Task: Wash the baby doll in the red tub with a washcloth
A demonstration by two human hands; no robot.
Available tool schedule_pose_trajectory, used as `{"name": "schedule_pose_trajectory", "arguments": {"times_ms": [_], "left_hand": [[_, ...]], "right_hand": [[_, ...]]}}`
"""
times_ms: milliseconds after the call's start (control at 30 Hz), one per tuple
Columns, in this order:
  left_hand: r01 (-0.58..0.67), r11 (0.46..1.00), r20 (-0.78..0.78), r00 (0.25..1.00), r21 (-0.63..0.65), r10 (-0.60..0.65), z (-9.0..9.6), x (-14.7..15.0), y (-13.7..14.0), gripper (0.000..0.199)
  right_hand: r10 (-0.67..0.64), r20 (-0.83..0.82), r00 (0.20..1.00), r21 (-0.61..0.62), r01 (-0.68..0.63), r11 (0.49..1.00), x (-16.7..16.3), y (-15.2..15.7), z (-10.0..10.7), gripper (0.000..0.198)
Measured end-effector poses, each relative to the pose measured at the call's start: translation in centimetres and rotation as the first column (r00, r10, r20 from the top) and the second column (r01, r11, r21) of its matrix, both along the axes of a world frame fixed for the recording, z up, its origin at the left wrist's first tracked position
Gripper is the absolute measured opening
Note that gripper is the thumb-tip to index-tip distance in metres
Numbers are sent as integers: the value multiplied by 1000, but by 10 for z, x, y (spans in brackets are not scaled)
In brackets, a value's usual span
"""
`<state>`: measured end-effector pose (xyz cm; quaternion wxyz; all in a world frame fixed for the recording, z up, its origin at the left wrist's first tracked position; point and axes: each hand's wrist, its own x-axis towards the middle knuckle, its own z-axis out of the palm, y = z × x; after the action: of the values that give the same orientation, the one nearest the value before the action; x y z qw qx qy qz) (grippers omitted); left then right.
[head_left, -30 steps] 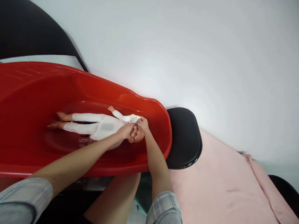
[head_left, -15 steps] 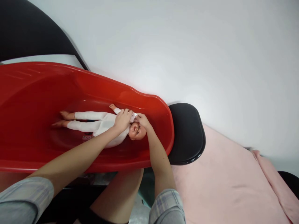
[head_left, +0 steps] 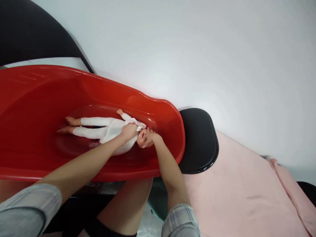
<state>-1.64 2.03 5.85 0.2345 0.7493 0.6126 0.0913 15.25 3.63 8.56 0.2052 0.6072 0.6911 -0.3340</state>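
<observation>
Now doll (head_left: 108, 129) supine in red tub (head_left: 37, 98), both hands at neck.

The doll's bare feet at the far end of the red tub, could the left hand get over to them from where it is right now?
Probably yes. The left hand rests on the doll's chest, and the feet lie along the same open tub floor. Nothing sits between them, and the tub's low rim is already crossed by the forearm.

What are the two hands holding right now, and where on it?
The doll in the red tub. The left hand grips its white suit at the chest and shoulder; the right hand cups its head.
</observation>
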Motion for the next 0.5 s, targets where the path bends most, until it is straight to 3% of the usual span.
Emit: {"name": "schedule_pose_trajectory", "arguments": {"times_ms": [200, 500], "left_hand": [[34, 999, 38, 999, -20, -34, -14, 4, 3, 37], [-2, 1000, 77, 997, -29, 4, -24, 4, 4, 35]], "right_hand": [[36, 27, 999, 73, -38, 997, -15, -3, -22, 162], [32, 111, 993, 67, -39, 997, -17, -2, -24, 161]]}}
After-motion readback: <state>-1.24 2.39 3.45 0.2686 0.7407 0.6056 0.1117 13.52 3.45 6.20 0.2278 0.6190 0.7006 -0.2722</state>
